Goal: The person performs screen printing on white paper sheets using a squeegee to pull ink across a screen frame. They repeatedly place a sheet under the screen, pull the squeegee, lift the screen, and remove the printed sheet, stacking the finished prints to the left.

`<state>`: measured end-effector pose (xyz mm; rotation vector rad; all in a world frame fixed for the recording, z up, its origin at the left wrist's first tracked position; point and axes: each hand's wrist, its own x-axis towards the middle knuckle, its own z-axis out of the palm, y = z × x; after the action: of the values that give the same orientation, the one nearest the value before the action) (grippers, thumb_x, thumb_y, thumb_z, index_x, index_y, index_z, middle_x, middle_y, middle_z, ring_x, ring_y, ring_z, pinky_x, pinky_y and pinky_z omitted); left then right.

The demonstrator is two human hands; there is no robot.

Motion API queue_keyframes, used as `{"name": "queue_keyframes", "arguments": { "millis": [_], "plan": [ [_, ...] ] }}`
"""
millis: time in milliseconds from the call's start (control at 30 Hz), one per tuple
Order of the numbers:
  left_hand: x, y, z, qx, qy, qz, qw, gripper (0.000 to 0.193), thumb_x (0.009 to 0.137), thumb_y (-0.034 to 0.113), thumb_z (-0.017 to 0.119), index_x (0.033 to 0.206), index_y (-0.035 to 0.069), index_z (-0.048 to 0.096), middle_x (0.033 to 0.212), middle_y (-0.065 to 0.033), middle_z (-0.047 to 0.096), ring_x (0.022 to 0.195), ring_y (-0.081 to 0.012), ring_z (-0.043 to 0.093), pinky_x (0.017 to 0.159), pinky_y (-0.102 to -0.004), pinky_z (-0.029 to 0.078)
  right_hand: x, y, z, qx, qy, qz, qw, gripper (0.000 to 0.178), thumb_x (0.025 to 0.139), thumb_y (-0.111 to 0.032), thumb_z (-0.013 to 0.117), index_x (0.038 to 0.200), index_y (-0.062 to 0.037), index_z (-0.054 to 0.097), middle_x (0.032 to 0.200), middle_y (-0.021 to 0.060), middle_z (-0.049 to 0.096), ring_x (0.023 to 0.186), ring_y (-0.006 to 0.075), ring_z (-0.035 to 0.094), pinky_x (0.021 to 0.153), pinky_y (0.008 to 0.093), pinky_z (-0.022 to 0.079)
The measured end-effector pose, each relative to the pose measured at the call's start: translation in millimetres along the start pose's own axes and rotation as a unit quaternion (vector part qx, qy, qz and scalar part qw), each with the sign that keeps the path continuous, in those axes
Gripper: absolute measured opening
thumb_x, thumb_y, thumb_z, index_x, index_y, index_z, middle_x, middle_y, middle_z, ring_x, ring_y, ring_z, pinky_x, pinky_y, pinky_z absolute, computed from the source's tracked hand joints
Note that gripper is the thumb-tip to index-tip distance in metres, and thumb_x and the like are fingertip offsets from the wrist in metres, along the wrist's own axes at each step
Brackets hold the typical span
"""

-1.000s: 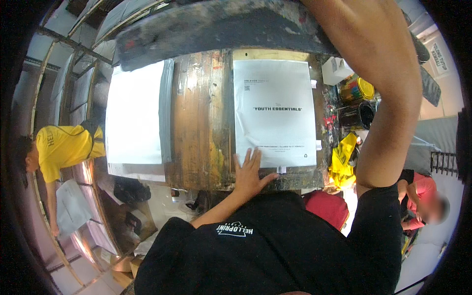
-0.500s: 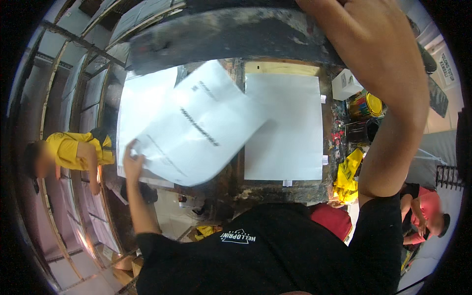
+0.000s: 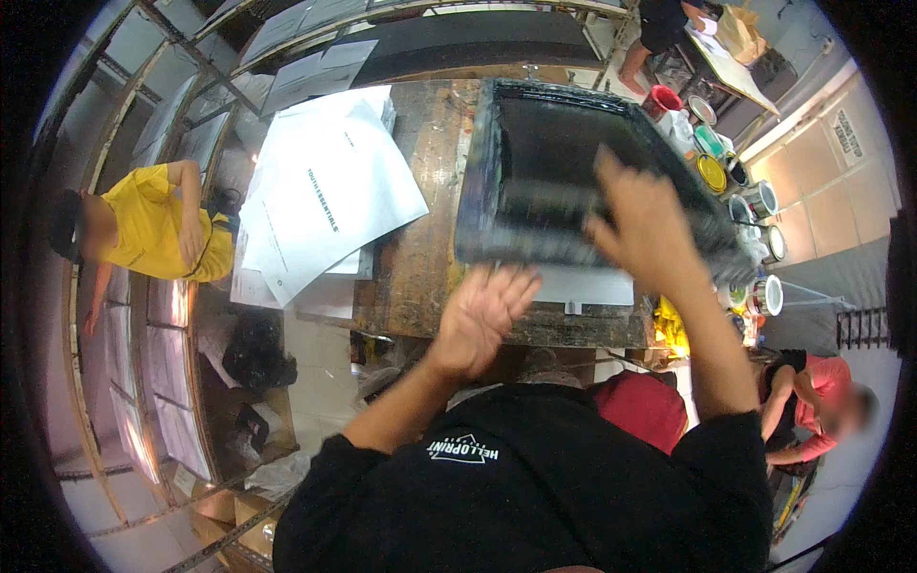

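Note:
A dark screen-printing frame (image 3: 544, 143) lies low over the right part of the table, its front edge smeared by motion. Under that edge a strip of white sheet (image 3: 597, 288) shows; the rest is hidden. My left hand (image 3: 482, 320) is just at the frame's near left corner, open, fingers stretched out; whether it touches the frame I cannot tell. Over the frame's right half, my right hand (image 3: 645, 224) is blurred, with thumb and forefinger apart and nothing seen in it. A printed white sheet (image 3: 334, 196) lies slantwise on the paper stack (image 3: 253, 286) at the left.
Paint cans, including a yellow-lidded one (image 3: 710, 174), crowd the table's right side. Yellow cloth (image 3: 671, 329) hangs at the near right. A person in yellow (image 3: 158, 224) is by the left racks (image 3: 181, 382); a person in pink (image 3: 826, 401) sits at the right. Another stands at the far right.
The printed sheet has left my left hand and lies on the stack. The dark frame has come down over the white sheet. My left hand moved right; my right hand came down nearer.

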<state>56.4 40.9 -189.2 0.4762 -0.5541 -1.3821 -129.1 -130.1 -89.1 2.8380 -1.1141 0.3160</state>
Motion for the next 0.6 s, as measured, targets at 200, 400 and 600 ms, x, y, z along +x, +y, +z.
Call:
{"name": "queue_keyframes", "arguments": {
  "millis": [200,400,600],
  "plan": [
    [-54,-97,-115,-0.036,0.233,-0.272,0.933,0.123,0.084,0.091,0.033,0.153,-0.01,0.014,0.152,-0.0326,0.034,0.141,-0.0439,0.04,0.118,-0.051,0.037,-129,-15,173,0.173,-0.141,0.05,0.973,0.038,0.087,-0.046,0.072,0.104,-0.0118,0.071,0.098,0.0107,0.066,0.093,0.0308,0.063,0.078,0.0456,0.052],
    [-38,-121,-137,0.018,0.347,-0.359,0.866,0.128,0.08,0.096,0.026,0.158,-0.005,0.01,0.157,-0.0335,0.026,0.146,-0.0455,0.032,0.117,-0.0523,0.033,-139,-14,257,0.101,-0.059,-0.007,0.993,0.055,0.077,-0.033,0.082,0.123,-0.0079,0.063,0.107,0.0111,0.064,0.101,0.0323,0.061,0.086,0.0478,0.051],
    [-33,-124,-127,0.068,0.38,-0.361,0.849,0.128,0.079,0.097,0.025,0.156,-0.005,0.017,0.154,-0.0269,0.038,0.136,-0.0401,0.046,0.108,-0.0502,0.043,35,90,311,0.083,-0.003,0.015,0.996,0.053,0.076,-0.028,0.082,0.121,-0.0089,0.063,0.107,0.0098,0.061,0.099,0.0316,0.06,0.079,0.0449,0.053]
  ]
}}
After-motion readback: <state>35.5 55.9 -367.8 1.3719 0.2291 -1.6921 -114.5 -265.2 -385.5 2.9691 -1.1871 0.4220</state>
